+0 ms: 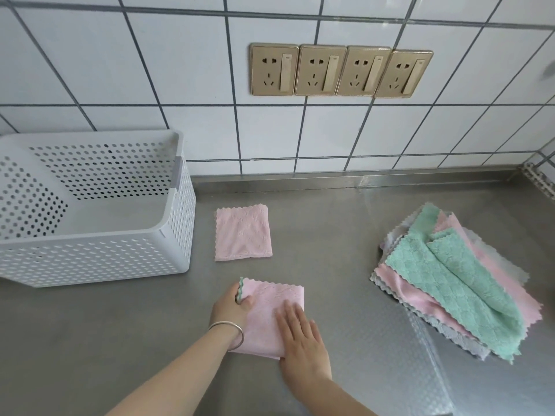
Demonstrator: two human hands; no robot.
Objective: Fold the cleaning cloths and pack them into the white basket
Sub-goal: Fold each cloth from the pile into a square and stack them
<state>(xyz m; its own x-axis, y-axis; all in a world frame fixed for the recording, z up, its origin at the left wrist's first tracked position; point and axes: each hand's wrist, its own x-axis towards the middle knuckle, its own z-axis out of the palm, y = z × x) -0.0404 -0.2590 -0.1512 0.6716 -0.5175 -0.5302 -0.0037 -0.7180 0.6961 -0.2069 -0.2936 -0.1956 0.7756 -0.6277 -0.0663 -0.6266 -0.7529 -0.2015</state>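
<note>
While pressed flat under the open right hand (303, 337), a pink cloth (270, 313) half folded on the steel counter (345, 211), its far left corner pinched by the left hand (235, 306). Just beyond the hands, a folded pink cloth (243, 232). Far left of them, the white basket (99, 253). Well right, a loose pile of cloths (459, 280), green, pink, grey.

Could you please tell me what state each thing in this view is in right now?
White basket: upright, no cloths visible inside.
Folded pink cloth: lies flat on the counter.
Pink cloth under the hands: being folded.
Left hand: pinches its corner.
Right hand: flat, pressing it.
Cloth pile: unfolded, loosely stacked.
Four wall sockets: nothing plugged in.
</note>
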